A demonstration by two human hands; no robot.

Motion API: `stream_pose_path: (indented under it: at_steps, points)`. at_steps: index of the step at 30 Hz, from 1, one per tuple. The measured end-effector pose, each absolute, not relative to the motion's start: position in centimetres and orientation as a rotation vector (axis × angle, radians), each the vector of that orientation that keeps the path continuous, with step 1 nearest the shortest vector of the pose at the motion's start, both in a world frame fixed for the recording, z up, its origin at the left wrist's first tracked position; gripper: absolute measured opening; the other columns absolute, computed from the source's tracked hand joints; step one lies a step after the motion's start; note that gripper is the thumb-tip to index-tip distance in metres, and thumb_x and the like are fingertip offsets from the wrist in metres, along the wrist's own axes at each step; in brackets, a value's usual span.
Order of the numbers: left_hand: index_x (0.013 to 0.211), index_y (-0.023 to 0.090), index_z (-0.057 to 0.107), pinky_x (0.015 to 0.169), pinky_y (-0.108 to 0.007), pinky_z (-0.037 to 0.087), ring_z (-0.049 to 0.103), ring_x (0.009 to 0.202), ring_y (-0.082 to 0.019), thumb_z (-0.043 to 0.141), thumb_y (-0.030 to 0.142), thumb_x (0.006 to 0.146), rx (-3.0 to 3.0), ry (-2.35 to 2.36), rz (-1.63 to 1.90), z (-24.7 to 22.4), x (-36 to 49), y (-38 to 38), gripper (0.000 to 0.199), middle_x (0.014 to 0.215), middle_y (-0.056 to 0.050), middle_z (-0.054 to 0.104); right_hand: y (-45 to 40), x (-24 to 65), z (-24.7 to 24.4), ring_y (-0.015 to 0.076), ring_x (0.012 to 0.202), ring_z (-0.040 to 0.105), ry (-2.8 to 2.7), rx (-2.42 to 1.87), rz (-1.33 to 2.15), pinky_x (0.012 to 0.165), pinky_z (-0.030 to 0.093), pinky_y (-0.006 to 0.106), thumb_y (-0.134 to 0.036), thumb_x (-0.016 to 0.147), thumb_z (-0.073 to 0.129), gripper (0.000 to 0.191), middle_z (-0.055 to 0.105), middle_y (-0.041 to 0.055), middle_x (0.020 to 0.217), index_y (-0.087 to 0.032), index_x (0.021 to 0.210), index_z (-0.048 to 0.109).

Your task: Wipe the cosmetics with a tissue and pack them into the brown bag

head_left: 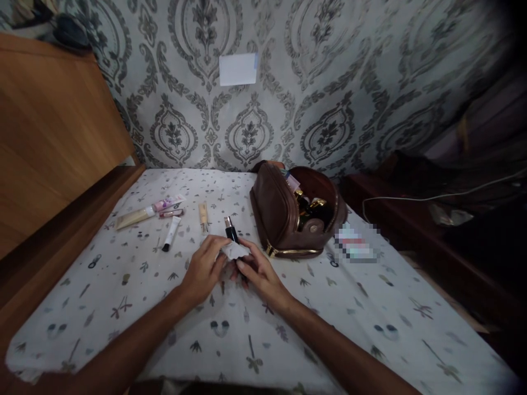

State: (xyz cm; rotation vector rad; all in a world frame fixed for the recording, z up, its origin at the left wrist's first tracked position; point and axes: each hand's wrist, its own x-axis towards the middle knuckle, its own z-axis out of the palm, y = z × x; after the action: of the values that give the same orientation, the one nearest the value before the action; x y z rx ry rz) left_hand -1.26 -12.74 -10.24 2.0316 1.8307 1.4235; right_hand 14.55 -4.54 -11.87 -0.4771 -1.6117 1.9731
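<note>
A crumpled white tissue [235, 250] is pinched in my left hand [206, 263], its fingers closed at the tissue's left side. My right hand [261, 271] is closed around a slim black cosmetic bottle [231, 232] with a shiny metallic top, which points away from me. The tissue lies across the middle of the bottle, and the fingers hide its lower part. Both hands meet just above the table. Beyond them lies a small beige tube [203, 215]. To the left is a white tube with a black cap [171, 235].
An open brown leather makeup bag [275, 211] full of items stands right of my hands. Further left lie a long beige tube [134, 218], a pink tube [168, 203] and a small pinkish tube [171, 213]. A blurred-out item [356, 242] lies right of the bag.
</note>
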Motion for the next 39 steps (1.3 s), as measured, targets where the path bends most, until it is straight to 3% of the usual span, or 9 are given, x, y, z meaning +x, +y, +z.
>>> stream_pose_path:
  at_steps: [7, 11, 14, 21, 27, 33, 39]
  points:
    - [0.118, 0.021, 0.065, 0.091, -0.035, 0.052, 0.059, 0.106, -0.02, 0.049, 0.011, 0.092, 1.965, 1.97, 1.543, -9.6, -2.2, -12.5, 0.032, 0.11, -0.007, 0.058, -4.4, 14.4, -12.4, 0.0182, 0.075, 0.069, -1.605, -0.455, 2.081, 0.045, 0.044, 0.02, -0.051, 0.086, 0.067, 0.061, 0.063, 0.0038, 0.093, -0.025, 0.137, 0.045]
    - [0.121, 0.022, 0.066, 0.074, -0.028, 0.054, 0.06, 0.104, -0.02, 0.052, 0.016, 0.092, 1.834, 2.044, 1.578, -9.1, -3.1, -12.4, 0.033, 0.11, -0.006, 0.059, -4.6, 14.6, -12.2, 0.0174, 0.078, 0.069, -1.628, -0.448, 2.084, 0.045, 0.045, 0.02, -0.047, 0.086, 0.069, 0.059, 0.059, 0.007, 0.111, -0.027, 0.138, 0.051]
    - [0.125, 0.021, 0.062, 0.064, -0.023, 0.05, 0.061, 0.099, -0.018, 0.054, 0.018, 0.092, 1.737, 2.075, 1.608, -9.0, -3.7, -12.3, 0.035, 0.11, -0.006, 0.062, -4.7, 14.7, -11.9, 0.0165, 0.076, 0.068, -1.636, -0.423, 2.134, 0.046, 0.045, 0.02, -0.048, 0.086, 0.069, 0.061, 0.061, 0.0072, 0.108, -0.025, 0.14, 0.053]
    - [0.109, 0.02, 0.066, 0.062, -0.023, 0.049, 0.062, 0.095, -0.019, 0.056, 0.021, 0.092, 1.775, 2.061, 1.612, -8.8, -3.8, -12.2, 0.02, 0.102, -0.005, 0.065, -4.8, 14.8, -11.6, 0.0179, 0.078, 0.07, -1.577, -0.365, 2.225, 0.052, 0.045, 0.021, -0.048, 0.088, 0.067, 0.065, 0.067, 0.006, 0.099, -0.025, 0.145, 0.048]
    - [0.111, 0.021, 0.068, 0.08, -0.031, 0.054, 0.063, 0.102, -0.02, 0.056, 0.019, 0.092, 1.87, 1.914, 1.56, -9.4, -3.4, -12.1, 0.022, 0.107, -0.006, 0.064, -4.9, 14.6, -12.1, 0.0171, 0.078, 0.069, -1.391, -0.383, 2.305, 0.067, 0.051, 0.029, -0.045, 0.084, 0.073, 0.079, 0.068, 0.0043, 0.103, -0.032, 0.152, 0.034]
    - [0.115, 0.021, 0.067, 0.087, -0.032, 0.052, 0.062, 0.102, -0.019, 0.052, 0.018, 0.096, 2.006, 1.707, 1.443, -9.6, -2.4, -12.4, 0.024, 0.107, -0.007, 0.061, -4.5, 14.3, -11.7, 0.0135, 0.076, 0.061, -1.129, -0.484, 2.253, 0.066, 0.049, 0.024, -0.035, 0.074, 0.081, 0.065, 0.067, 0.0001, 0.094, -0.03, 0.135, 0.057]
    - [0.117, 0.021, 0.065, 0.089, -0.031, 0.052, 0.061, 0.107, -0.019, 0.048, 0.014, 0.097, 2.187, 1.563, 1.352, -9.6, -2.1, -12.8, 0.026, 0.113, -0.01, 0.059, -4.2, 14.6, -11.0, 0.0109, 0.062, 0.059, -1.051, -0.582, 2.279, 0.053, 0.044, 0.023, -0.032, 0.073, 0.078, 0.057, 0.067, 0.0, 0.099, -0.031, 0.127, 0.063]
